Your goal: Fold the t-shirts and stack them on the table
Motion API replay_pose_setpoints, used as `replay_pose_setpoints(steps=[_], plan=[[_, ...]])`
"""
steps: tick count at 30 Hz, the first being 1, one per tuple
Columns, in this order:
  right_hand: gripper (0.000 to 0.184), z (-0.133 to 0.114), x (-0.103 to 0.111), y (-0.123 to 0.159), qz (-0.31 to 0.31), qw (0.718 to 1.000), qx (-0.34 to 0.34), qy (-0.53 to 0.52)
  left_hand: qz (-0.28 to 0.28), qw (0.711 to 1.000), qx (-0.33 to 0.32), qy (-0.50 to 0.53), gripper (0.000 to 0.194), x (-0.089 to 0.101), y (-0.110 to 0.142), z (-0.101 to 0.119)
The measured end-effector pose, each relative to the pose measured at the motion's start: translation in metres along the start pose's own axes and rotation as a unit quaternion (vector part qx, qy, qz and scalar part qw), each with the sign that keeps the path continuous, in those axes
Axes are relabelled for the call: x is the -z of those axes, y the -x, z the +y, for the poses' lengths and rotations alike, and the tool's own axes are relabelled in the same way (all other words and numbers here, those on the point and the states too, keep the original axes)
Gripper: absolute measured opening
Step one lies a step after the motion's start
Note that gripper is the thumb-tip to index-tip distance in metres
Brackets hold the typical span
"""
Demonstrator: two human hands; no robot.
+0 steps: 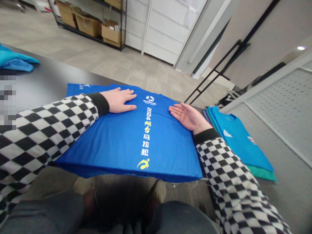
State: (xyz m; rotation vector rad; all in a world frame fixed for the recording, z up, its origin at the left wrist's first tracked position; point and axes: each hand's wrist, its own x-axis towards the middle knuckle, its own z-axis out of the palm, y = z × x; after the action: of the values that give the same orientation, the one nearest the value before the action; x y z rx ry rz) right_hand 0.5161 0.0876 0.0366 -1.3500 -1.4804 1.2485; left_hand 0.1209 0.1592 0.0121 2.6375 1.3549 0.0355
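A dark blue T-shirt (117, 136) with white and yellow print down its middle lies spread on the table, its lower edge hanging over the side nearest me. My left hand (119, 100) rests flat on the shirt's upper left part, fingers spread. On the upper right part, my right hand (186, 116) is turned partly on its side with its fingers stretched out, touching or just over the cloth. Neither hand grips anything. At the upper left, a sleeve with white lettering sticks out past my left forearm.
To the right lies a stack of folded shirts (235, 133), bright blue on top and green below. Another blue garment (17, 60) is bunched at the left end of the dark table (65, 73). Beyond stands a shelf with cardboard boxes (90, 25); a perforated panel (280, 100) borders the right.
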Motion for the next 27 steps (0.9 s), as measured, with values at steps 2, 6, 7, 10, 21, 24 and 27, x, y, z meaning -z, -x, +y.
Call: replay_pose_setpoints(steps=[2,6,7,10,21,24,27], plan=[[0.056,0.003,0.003,-0.003,0.016,1.000,0.009,0.003,-0.004,1.000,0.003,0.001,0.093,0.000,0.000,0.000],[0.057,0.015,0.015,-0.014,0.088,0.994,0.060,0.014,-0.008,1.000,0.000,-0.011,0.095,0.000,0.000,-0.002],[0.057,0.019,0.019,-0.017,0.107,0.992,0.059,0.017,-0.008,1.000,-0.002,-0.016,0.095,0.000,0.000,-0.002],[0.057,0.034,0.030,-0.024,0.185,0.978,0.072,0.068,-0.006,1.000,-0.007,-0.027,0.097,0.000,0.001,-0.004],[0.065,0.044,0.034,-0.024,0.079,0.863,0.027,0.499,-0.058,0.977,0.059,-0.195,0.063,0.050,-0.054,0.068],[0.066,0.041,0.031,-0.022,0.075,0.859,0.020,0.506,0.035,0.989,-0.020,-0.140,0.059,0.044,-0.088,0.132],[0.065,0.042,0.029,-0.020,0.093,0.852,0.000,0.515,0.053,0.990,-0.113,-0.069,0.065,0.018,-0.119,0.186]])
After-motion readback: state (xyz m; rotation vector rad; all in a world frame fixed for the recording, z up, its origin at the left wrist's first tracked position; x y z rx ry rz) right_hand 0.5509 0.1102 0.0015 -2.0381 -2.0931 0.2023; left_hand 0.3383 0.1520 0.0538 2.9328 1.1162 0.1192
